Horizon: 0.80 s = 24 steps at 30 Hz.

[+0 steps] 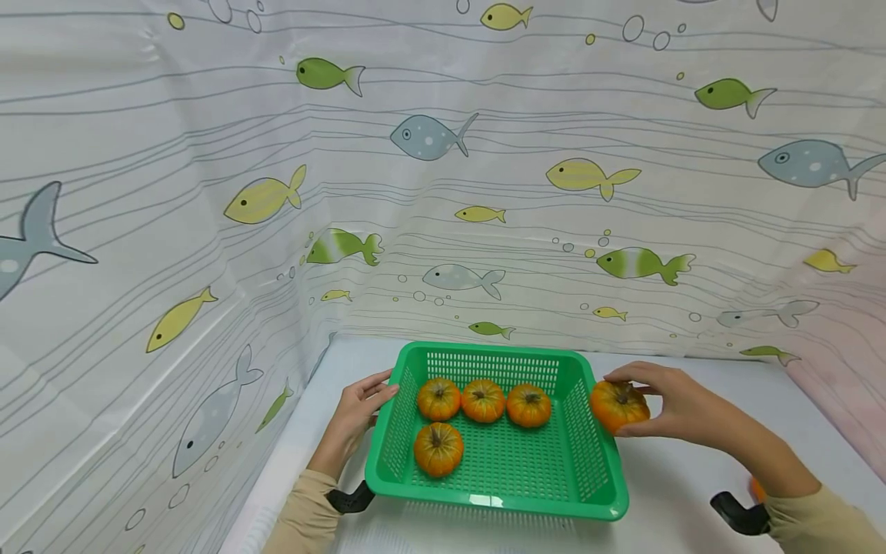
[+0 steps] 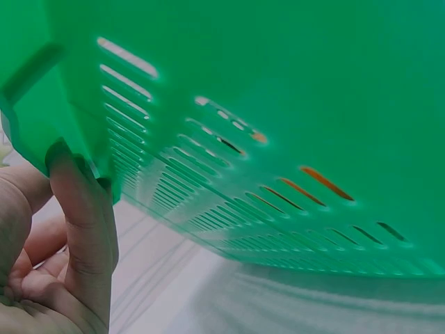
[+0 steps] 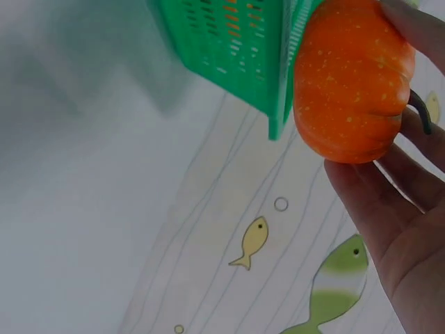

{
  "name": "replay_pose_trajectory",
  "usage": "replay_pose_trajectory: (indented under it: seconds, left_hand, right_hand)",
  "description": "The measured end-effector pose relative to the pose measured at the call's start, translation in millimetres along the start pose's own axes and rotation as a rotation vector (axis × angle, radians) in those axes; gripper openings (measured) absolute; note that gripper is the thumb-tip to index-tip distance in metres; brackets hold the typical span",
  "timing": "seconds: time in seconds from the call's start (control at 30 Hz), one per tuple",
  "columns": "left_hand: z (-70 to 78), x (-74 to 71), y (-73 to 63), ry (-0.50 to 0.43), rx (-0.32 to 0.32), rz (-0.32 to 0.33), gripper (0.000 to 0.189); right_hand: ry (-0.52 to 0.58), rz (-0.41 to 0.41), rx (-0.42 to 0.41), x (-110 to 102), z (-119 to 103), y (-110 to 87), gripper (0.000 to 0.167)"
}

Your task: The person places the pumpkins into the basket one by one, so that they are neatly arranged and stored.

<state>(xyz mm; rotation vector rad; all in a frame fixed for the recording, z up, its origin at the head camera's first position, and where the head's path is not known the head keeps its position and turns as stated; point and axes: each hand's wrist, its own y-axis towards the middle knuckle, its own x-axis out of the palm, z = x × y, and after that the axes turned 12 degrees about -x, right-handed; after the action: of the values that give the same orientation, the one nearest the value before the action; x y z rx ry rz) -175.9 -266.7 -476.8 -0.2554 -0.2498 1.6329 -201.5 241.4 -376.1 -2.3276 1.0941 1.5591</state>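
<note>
A green plastic basket (image 1: 484, 504) with slotted walls stands on the white table. Inside it, three small orange pumpkins (image 1: 482, 401) line the back and another pumpkin (image 1: 438, 449) sits at the front left. My left hand (image 1: 356, 415) grips the basket's left rim; in the left wrist view its fingers (image 2: 83, 216) curl over the edge. At the right rim, my right hand (image 1: 674, 404) holds a pumpkin (image 1: 616, 408) between thumb and fingers. The right wrist view shows that pumpkin's ribbed, speckled side and dark stem, close beside the basket's outer wall (image 3: 229, 49).
Behind the right wrist, an orange thing (image 1: 757, 488) on the table is mostly hidden. A white curtain (image 1: 526, 254) printed with fish hangs behind and to the left of the table (image 1: 681, 469). A dark curved piece sits at each wrist.
</note>
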Motion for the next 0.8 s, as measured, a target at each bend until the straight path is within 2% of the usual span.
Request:
replay_pose_trajectory:
  seconds: [0.8]
  left_hand:
    - [1.0,-0.2,-0.9,0.003,-0.009,-0.001,0.055]
  right_hand:
    - [0.033,-0.251,-0.122,33,-28,62.1,0.061]
